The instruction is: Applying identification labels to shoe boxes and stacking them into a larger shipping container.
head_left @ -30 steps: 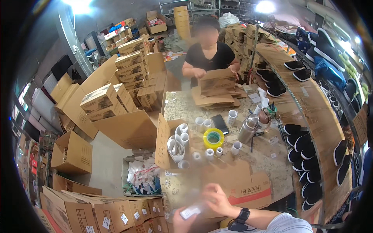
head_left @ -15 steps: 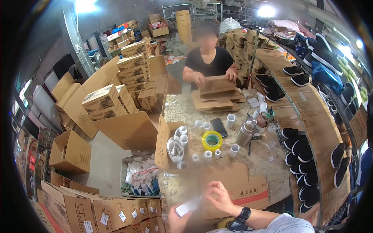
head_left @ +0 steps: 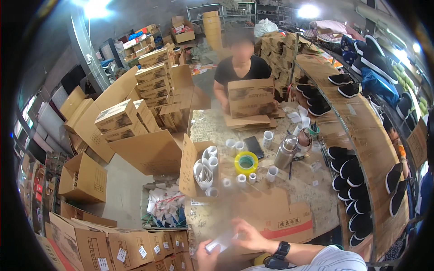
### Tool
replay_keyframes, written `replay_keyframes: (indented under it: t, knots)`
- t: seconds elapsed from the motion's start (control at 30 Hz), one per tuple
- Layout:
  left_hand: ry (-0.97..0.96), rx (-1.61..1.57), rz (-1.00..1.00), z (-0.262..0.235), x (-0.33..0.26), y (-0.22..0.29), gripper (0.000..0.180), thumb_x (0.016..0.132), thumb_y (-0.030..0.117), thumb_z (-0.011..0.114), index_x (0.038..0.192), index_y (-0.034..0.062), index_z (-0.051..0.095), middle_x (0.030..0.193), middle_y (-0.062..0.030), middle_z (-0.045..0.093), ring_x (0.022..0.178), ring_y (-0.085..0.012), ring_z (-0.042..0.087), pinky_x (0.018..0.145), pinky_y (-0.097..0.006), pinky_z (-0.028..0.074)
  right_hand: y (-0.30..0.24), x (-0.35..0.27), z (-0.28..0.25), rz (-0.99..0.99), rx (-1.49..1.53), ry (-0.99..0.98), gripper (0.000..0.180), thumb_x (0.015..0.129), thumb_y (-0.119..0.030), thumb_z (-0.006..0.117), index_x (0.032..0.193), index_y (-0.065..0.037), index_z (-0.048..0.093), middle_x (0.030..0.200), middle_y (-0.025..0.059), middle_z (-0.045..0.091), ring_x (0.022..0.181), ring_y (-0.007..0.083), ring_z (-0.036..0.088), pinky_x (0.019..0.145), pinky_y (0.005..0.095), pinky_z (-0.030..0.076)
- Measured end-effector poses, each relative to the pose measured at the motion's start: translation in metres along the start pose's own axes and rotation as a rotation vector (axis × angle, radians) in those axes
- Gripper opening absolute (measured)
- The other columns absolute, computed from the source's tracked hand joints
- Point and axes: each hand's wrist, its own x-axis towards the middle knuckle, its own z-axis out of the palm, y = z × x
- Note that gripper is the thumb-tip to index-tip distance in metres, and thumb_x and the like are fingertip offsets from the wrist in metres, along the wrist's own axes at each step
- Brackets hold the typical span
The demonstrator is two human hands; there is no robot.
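At the lower edge both my hands meet on a small white label sticker [head_left: 219, 242]. My left hand [head_left: 206, 256] pinches its lower end, and my right hand [head_left: 249, 235], with a black watch on the wrist, holds its upper end. Just beyond them a flattened brown carton with red print [head_left: 271, 217] lies on the speckled worktable [head_left: 205, 128]. Past the carton stand a yellow tape roll [head_left: 246, 163], several small white rolls [head_left: 241, 179] and a steel flask [head_left: 286, 151].
Across the table a person in a black top folds a brown carton [head_left: 251, 97]. An open box of white rolls [head_left: 201, 169] sits at the table's left edge. Stacked cartons [head_left: 122, 119] fill the floor at left. Black shoes [head_left: 350, 169] line shelves at right.
My hands have shifted a little to the right with the label. The person opposite has raised their carton upright.
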Motion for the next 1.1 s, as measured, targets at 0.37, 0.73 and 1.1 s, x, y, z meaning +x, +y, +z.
replay_keyframes:
  t: [0.37,0.73,1.1]
  knots:
    - [0.044,-0.114,-0.052,0.0,-0.003,0.007,0.043,0.068,0.001,0.069,0.105,-0.0036,0.047,0.095,-0.0093,0.057,0.084,-0.015,0.056,0.073,-0.028,0.048,-0.004,0.088,-0.091,-0.042,0.087,0.207,0.066,0.075,0.0,0.062,0.131,-0.01,0.029,0.125,0.0071,0.039,0.11,0.0171,0.043,0.089,0.0322,0.04]
    - [0.083,-0.466,-0.002,-0.003,0.059,0.064,0.053,0.068,-0.004,0.067,0.115,-0.0022,0.043,0.104,-0.0087,0.054,0.095,-0.0152,0.054,0.08,-0.026,0.046,-0.027,0.088,-0.048,0.044,0.172,-0.153,0.008,0.083,-0.01,0.056,0.091,-0.01,0.054,0.12,0.0065,0.039,0.111,0.0147,0.038,0.089,0.031,0.035]
    - [-0.055,-0.372,0.005,0.003,0.046,0.073,0.056,0.066,-0.002,0.072,0.114,-0.0018,0.042,0.102,-0.0082,0.055,0.092,-0.0127,0.055,0.079,-0.025,0.047,-0.031,0.07,-0.008,-0.008,0.031,-0.186,0.008,0.085,-0.014,0.051,0.088,-0.007,0.048,0.128,0.0154,0.037,0.114,0.03,0.041,0.093,0.0366,0.034]
